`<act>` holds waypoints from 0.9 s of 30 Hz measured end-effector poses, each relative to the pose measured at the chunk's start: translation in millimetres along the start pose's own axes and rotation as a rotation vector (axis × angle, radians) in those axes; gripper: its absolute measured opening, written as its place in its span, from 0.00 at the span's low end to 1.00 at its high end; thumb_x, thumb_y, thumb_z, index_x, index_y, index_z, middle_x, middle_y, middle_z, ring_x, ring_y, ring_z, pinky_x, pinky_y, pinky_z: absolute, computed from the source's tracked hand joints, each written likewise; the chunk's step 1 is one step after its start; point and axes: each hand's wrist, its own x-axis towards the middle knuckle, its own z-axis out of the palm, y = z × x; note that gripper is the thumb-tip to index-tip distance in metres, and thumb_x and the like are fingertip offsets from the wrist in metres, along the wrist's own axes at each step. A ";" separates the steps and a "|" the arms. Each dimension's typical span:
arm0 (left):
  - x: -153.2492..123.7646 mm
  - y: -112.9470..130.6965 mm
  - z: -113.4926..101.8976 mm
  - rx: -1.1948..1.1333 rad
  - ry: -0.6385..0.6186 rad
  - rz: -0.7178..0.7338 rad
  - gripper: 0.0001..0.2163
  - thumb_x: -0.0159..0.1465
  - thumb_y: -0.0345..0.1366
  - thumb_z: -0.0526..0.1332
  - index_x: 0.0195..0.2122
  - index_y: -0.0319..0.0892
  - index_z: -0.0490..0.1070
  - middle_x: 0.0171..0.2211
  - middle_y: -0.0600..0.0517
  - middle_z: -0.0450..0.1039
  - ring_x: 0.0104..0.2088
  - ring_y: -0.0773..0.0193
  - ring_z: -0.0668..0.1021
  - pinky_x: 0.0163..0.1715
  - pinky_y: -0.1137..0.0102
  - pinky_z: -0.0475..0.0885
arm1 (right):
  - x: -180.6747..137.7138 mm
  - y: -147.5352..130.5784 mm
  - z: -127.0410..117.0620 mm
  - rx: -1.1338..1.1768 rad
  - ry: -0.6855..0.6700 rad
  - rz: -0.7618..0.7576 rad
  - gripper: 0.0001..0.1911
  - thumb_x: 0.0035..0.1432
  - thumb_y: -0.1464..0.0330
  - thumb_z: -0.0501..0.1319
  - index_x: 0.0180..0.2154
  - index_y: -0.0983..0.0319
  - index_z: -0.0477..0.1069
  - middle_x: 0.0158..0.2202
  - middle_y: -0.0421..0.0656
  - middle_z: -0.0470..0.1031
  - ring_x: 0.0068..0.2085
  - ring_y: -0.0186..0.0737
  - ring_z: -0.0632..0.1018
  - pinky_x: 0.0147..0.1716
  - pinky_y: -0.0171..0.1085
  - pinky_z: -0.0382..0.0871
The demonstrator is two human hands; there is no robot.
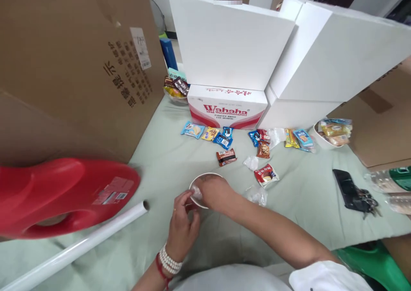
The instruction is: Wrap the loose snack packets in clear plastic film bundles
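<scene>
The white bowl (199, 204) sits right in front of you on the green-covered bench (160, 154), with clear crinkled plastic (196, 192) showing inside its near left part. Your right hand (215, 190) reaches down into it, back of the hand upward; its fingers are hidden, so you cannot tell whether that grip is wide, narrow or closed on anything. Your left hand (183, 224) (the one with the pearly bracelet (170, 261)) has its fingertips on the bowl's left rim, thumb lower and a little apart; whether it truly pinches the rim you cannot tell.

Just beyond the bowl lies a brown packet (226, 157). To its right you have a red packet (266, 175) between two scraps of clear wrapping, one beyond it and one nearer you. Farther back, more small packets lie in front of the white and red Wahaha carton (227, 109), above which a white panel (231, 42) stands. Well to your right are a black phone (348, 188) and keys (369, 203), touching. On your left, a white tube (86, 239) slants beside a red plastic object (70, 192), near a large cardboard box (73, 68).
</scene>
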 end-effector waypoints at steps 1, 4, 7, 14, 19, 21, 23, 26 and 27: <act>0.4 -0.9 -0.4 0.003 0.004 -0.001 0.21 0.65 0.27 0.55 0.60 0.44 0.59 0.54 0.42 0.67 0.48 0.57 0.78 0.43 0.60 0.82 | -8.7 0.2 -3.0 0.044 0.013 -0.023 0.18 0.62 0.69 0.61 0.54 0.65 0.72 0.47 0.54 0.79 0.45 0.50 0.81 0.44 0.42 0.74; 1.6 -0.4 -3.5 0.035 -0.039 0.062 0.20 0.67 0.28 0.56 0.59 0.44 0.62 0.50 0.44 0.70 0.45 0.59 0.80 0.43 0.63 0.82 | -42.7 9.8 -19.7 0.286 0.210 -0.083 0.23 0.58 0.66 0.65 0.56 0.61 0.70 0.50 0.50 0.78 0.48 0.48 0.79 0.48 0.42 0.74; 3.4 2.3 -7.4 0.077 -0.154 0.208 0.14 0.68 0.27 0.55 0.51 0.47 0.71 0.47 0.47 0.72 0.44 0.61 0.80 0.41 0.67 0.80 | -75.7 50.6 -50.4 0.431 0.690 0.164 0.23 0.59 0.62 0.65 0.56 0.59 0.69 0.50 0.48 0.78 0.48 0.47 0.79 0.49 0.42 0.73; 6.3 18.8 -13.8 0.092 -0.172 0.245 0.10 0.70 0.29 0.54 0.43 0.46 0.75 0.43 0.46 0.76 0.41 0.62 0.81 0.39 0.69 0.79 | -80.2 234.1 -119.0 0.061 1.005 0.939 0.31 0.53 0.59 0.67 0.54 0.70 0.69 0.53 0.62 0.74 0.52 0.55 0.75 0.53 0.47 0.67; 7.4 32.8 -26.6 0.059 -0.217 0.174 0.08 0.69 0.32 0.55 0.40 0.48 0.75 0.43 0.46 0.76 0.40 0.60 0.81 0.38 0.67 0.79 | -84.9 261.6 -113.1 0.073 0.698 0.917 0.26 0.54 0.60 0.67 0.49 0.72 0.73 0.49 0.62 0.77 0.47 0.54 0.77 0.49 0.46 0.69; 10.2 37.2 -30.8 0.006 -0.292 0.130 0.09 0.69 0.33 0.54 0.39 0.48 0.74 0.42 0.46 0.76 0.39 0.60 0.81 0.37 0.68 0.79 | -107.5 230.3 -97.3 0.030 0.904 0.779 0.21 0.62 0.61 0.60 0.51 0.69 0.74 0.50 0.59 0.77 0.45 0.49 0.79 0.49 0.46 0.71; 16.1 43.1 -30.9 -0.052 -0.401 0.101 0.09 0.69 0.34 0.54 0.37 0.48 0.74 0.41 0.47 0.76 0.38 0.61 0.81 0.36 0.68 0.79 | -137.8 182.1 -74.9 0.076 0.908 0.518 0.17 0.69 0.61 0.55 0.49 0.63 0.76 0.47 0.52 0.80 0.45 0.46 0.81 0.48 0.44 0.75; 29.4 58.1 -20.0 -0.118 -0.582 0.143 0.09 0.68 0.33 0.54 0.35 0.48 0.73 0.40 0.48 0.76 0.37 0.60 0.80 0.37 0.68 0.79 | -178.7 103.4 -37.4 0.089 0.589 0.032 0.17 0.70 0.63 0.58 0.57 0.57 0.73 0.58 0.51 0.76 0.57 0.45 0.79 0.55 0.43 0.75; 33.8 64.7 -13.7 -0.139 -0.642 0.181 0.09 0.68 0.32 0.54 0.35 0.47 0.73 0.40 0.48 0.76 0.37 0.61 0.79 0.37 0.68 0.79 | -188.3 82.1 -26.5 0.078 0.511 -0.042 0.21 0.69 0.62 0.60 0.61 0.58 0.70 0.62 0.53 0.73 0.58 0.46 0.78 0.54 0.42 0.76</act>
